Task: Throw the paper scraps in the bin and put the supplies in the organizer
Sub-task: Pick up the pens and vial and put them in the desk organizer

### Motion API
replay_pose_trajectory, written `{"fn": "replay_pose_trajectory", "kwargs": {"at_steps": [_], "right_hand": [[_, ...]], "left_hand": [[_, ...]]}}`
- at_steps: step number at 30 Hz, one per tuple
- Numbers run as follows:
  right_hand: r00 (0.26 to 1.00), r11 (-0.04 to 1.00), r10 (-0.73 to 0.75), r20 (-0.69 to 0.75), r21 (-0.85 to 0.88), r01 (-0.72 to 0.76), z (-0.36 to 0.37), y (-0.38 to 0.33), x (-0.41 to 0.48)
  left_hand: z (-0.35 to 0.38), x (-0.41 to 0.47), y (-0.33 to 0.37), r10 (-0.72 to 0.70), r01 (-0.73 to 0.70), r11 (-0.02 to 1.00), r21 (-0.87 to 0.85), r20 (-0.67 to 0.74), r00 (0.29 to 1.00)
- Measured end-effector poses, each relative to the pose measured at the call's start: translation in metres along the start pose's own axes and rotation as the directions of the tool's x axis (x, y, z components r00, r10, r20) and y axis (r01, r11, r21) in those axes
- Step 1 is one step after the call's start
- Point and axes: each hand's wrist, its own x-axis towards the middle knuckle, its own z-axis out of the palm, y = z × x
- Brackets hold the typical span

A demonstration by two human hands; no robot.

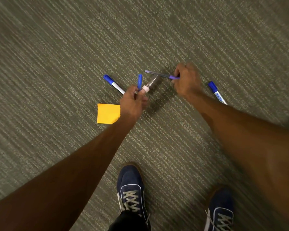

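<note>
I look down at a carpeted floor. My left hand (pixel 133 101) grips a blue-capped marker (pixel 139 81) that points away from me, together with a clear object with a white collar (pixel 151 84). My right hand (pixel 187 80) pinches purple-blue pens (pixel 160 75) that stick out to the left. A blue-capped white marker (pixel 113 84) lies on the carpet left of my left hand. Another blue-capped marker (pixel 217 92) lies right of my right hand. An orange sticky note (pixel 108 113) lies flat just left of my left wrist.
Grey-green striped carpet (pixel 57 55) fills the view. My two dark blue laced shoes, the left shoe (pixel 130 187) and the right shoe (pixel 221 209), stand at the bottom. No bin or organizer is in view.
</note>
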Motion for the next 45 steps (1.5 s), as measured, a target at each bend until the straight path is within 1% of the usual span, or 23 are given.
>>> {"fn": "replay_pose_trajectory", "kwargs": {"at_steps": [3, 5, 7, 8, 10, 12, 13, 15, 17, 20, 22, 24, 25, 26, 27, 29, 31, 34, 36, 38, 40, 43, 45], "right_hand": [[0.999, 0.991, 0.045, -0.020, 0.126, -0.042, -0.007, 0.000, 0.000], [0.995, 0.974, 0.082, -0.063, 0.215, -0.067, -0.015, -0.003, -0.004], [0.997, 0.964, 0.042, -0.059, 0.264, -0.025, -0.026, -0.009, -0.012], [0.999, 0.961, -0.011, -0.035, 0.274, 0.021, -0.032, -0.014, -0.017], [0.989, 0.945, -0.142, 0.034, 0.301, 0.125, -0.045, -0.026, -0.030], [0.970, 0.924, -0.223, 0.098, 0.337, 0.179, -0.055, -0.039, -0.042], [0.964, 0.913, -0.233, 0.128, 0.371, 0.171, -0.059, -0.046, -0.048], [0.958, 0.880, -0.198, 0.209, 0.468, 0.080, -0.066, -0.057, -0.057], [0.946, 0.834, -0.157, 0.284, 0.551, -0.027, -0.070, -0.065, -0.060], [0.917, 0.777, -0.132, 0.376, 0.614, -0.140, -0.070, -0.076, -0.060], [0.899, 0.760, -0.128, 0.418, 0.624, -0.181, -0.067, -0.081, -0.057], [0.883, 0.707, -0.140, 0.448, 0.670, -0.228, -0.063, -0.083, -0.050], [0.883, 0.686, -0.153, 0.444, 0.690, -0.229, -0.060, -0.082, -0.046], [0.897, 0.712, -0.171, 0.408, 0.680, -0.174, -0.055, -0.081, -0.041], [0.919, 0.788, -0.204, 0.337, 0.614, -0.050, -0.049, -0.079, -0.034], [0.914, 0.911, -0.344, 0.214, 0.310, 0.270, -0.036, -0.073, -0.020], [0.848, 0.884, -0.461, 0.260, 0.046, 0.466, -0.021, -0.067, -0.009], [0.781, 0.792, -0.492, 0.384, -0.174, 0.585, -0.001, -0.057, -0.002], [0.772, 0.734, -0.514, 0.374, -0.272, 0.622, 0.010, -0.054, -0.002], [0.772, 0.706, -0.535, 0.343, -0.320, 0.631, 0.015, -0.052, -0.003], [0.796, 0.740, -0.526, 0.299, -0.299, 0.602, 0.012, -0.052, -0.007], [0.858, 0.850, -0.485, 0.171, -0.141, 0.509, -0.008, -0.058, -0.021], [0.913, 0.919, -0.395, 0.104, 0.022, 0.395, -0.032, -0.069, -0.036]], "left_hand": [[0.001, -0.004, 0.007, 0.044, -0.044, 0.998, 0.044, -0.007, 0.999], [-0.002, -0.009, 0.014, 0.214, -0.204, 0.946, 0.251, -0.015, 0.977], [-0.003, -0.015, 0.024, 0.387, -0.344, 0.788, 0.511, 0.025, 0.922], [-0.004, -0.018, 0.032, 0.442, -0.391, 0.715, 0.579, 0.059, 0.895], [-0.003, -0.023, 0.045, 0.505, -0.468, 0.583, 0.664, 0.155, 0.849], [-0.002, -0.026, 0.053, 0.508, -0.507, 0.445, 0.738, 0.258, 0.822], [-0.004, -0.027, 0.056, 0.502, -0.513, 0.405, 0.756, 0.285, 0.816], [-0.007, -0.031, 0.060, 0.527, -0.505, 0.386, 0.772, 0.265, 0.808], [-0.012, -0.035, 0.061, 0.545, -0.468, 0.405, 0.786, 0.203, 0.814], [-0.023, -0.033, 0.056, 0.435, -0.399, 0.522, 0.754, 0.167, 0.885], [-0.029, -0.030, 0.052, 0.355, -0.384, 0.690, 0.613, 0.175, 0.918], [-0.032, -0.027, 0.048, 0.245, -0.280, 0.875, 0.395, 0.139, 0.960], [-0.034, -0.024, 0.045, 0.190, -0.218, 0.925, 0.313, 0.118, 0.975], [-0.036, -0.023, 0.042, 0.131, -0.152, 0.956, 0.251, 0.100, 0.986], [-0.038, -0.022, 0.039, 0.074, -0.088, 0.979, 0.183, 0.083, 0.994], [-0.042, -0.021, 0.032, -0.012, 0.009, 0.998, 0.064, 0.051, 0.999], [-0.046, -0.021, 0.025, -0.050, 0.051, 0.999, -0.010, 0.018, 0.999], [-0.051, -0.022, 0.018, -0.111, 0.111, 0.988, -0.109, 0.013, 0.994], [-0.054, -0.025, 0.018, -0.144, 0.145, 0.977, -0.155, 0.014, 0.989], [-0.058, -0.029, 0.020, -0.161, 0.160, 0.964, -0.212, 0.013, 0.987], [-0.061, -0.035, 0.027, -0.154, 0.151, 0.959, -0.241, 0.007, 0.988], [-0.065, -0.047, 0.045, -0.151, 0.142, 0.953, -0.267, -0.010, 0.989], [-0.068, -0.060, 0.063, -0.148, 0.138, 0.950, -0.280, -0.015, 0.989]]}}
